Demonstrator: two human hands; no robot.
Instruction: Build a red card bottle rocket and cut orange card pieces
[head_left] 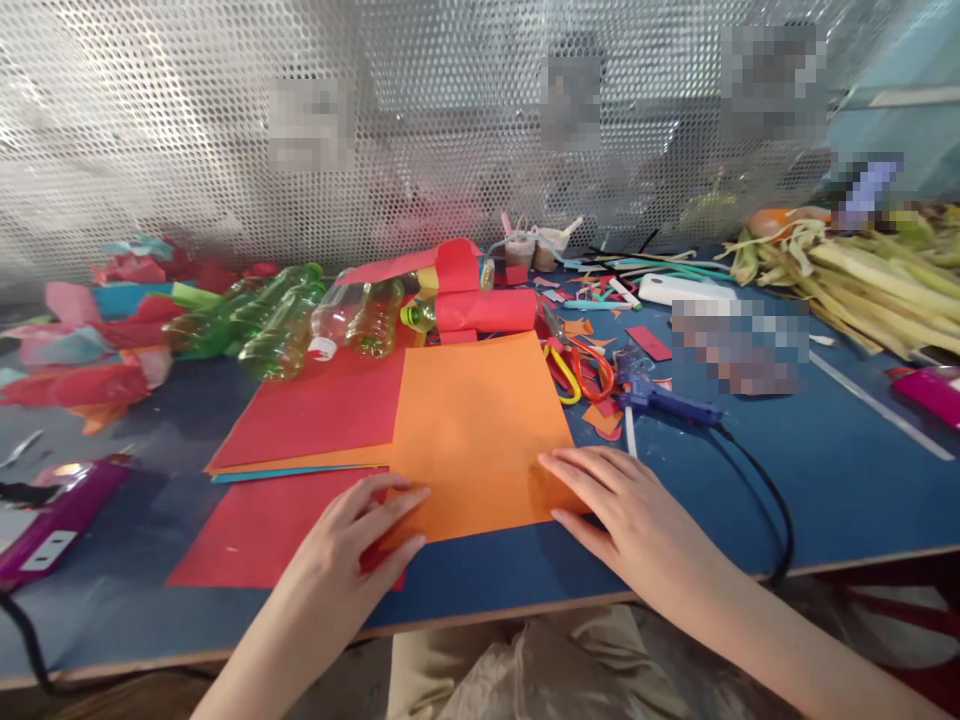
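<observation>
A sheet of orange paper (476, 430) lies on the blue table in front of me, partly over red sheets at its left. At its lower left corner rests my left hand (360, 545), fingers bent and thumb apart from them. My right hand (619, 500) lies on the lower right corner with its fingers stretched out and the thumb by the near edge. Beneath and left of the orange sheet are a stack of coloured paper (322, 410) and another red sheet (240, 535). Behind it lies a bottle wrapped in red paper (487, 312), its green cap facing left.
Scissors (596, 370) and a blue glue gun (667, 400) with a black cord lie to the right. Several plastic bottles (277, 330) and crumpled paper (97, 385) are at the back left. Purple tools (64, 520) sit at the sides. Dry husks (855, 270) lie far right.
</observation>
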